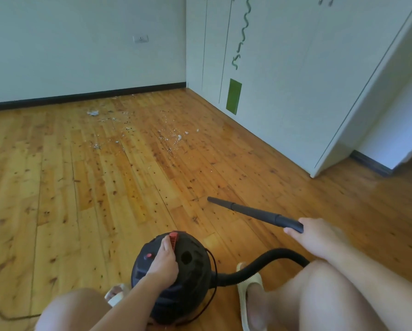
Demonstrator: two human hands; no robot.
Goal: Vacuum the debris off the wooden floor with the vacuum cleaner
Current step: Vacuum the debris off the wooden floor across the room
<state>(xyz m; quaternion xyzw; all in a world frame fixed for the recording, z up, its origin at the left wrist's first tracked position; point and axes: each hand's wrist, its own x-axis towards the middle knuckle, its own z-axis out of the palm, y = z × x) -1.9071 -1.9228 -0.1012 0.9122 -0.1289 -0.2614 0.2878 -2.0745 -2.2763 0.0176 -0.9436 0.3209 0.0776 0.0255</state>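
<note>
Much open floor [109, 192] before debris [93, 113]

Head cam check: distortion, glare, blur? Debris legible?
Head view: wide-angle bowing on the wardrobe edges and baseboard; soft daylight, mild sheen on the wooden floor at right; debris small but legible; left hand on the vacuum cleaner and right hand on the wand reasonably sharp.

The vacuum [193, 271] and wand [255, 212] are showing black, the handle [174, 237] red. White debris [128, 128] is speckling the knotty orange-brown floor [57, 187]; a green panel [233, 96] is marking the white wardrobe [283, 80].
</note>
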